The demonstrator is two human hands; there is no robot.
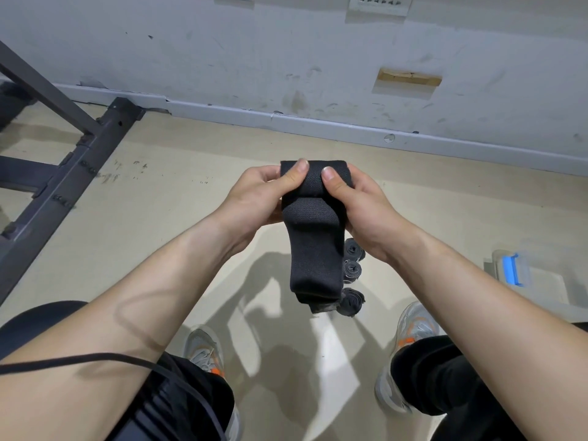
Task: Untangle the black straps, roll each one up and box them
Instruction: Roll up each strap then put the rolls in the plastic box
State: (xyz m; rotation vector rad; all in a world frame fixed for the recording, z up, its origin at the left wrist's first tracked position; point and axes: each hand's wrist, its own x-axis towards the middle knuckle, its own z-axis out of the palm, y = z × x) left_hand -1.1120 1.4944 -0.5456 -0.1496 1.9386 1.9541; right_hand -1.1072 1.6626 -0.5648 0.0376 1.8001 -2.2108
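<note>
two hands up front: left hand (pixel 254 198) and right hand (pixel 361 200) both grip the black strap (pixel 313 249), thumbs pinning its rolled top, tail hanging. three rolled straps (pixel 353 268) on the floor (pixel 159 202) below, clear box (pixel 513 271) right.

Bare forearms (pixel 143 313), black trousers (pixel 445 377), grey-orange trainers (pixel 205 350)

- It looks like a bare, hard-worn work or storage room, not a lived-in home.
- At 12 o'clock stands a scuffed grey-white wall (pixel 286 52), with a socket plate (pixel 378 4) at the top edge and a broken patch (pixel 409 78) at 1 o'clock.
- A grey skirting (pixel 318 125) meets a marked beige floor (pixel 159 202).
- At 9 o'clock stands a bolted dark metal frame (pixel 63 186).
- At 3 o'clock a clear plastic box (pixel 512 272) with a blue clasp sits on the floor.
</note>
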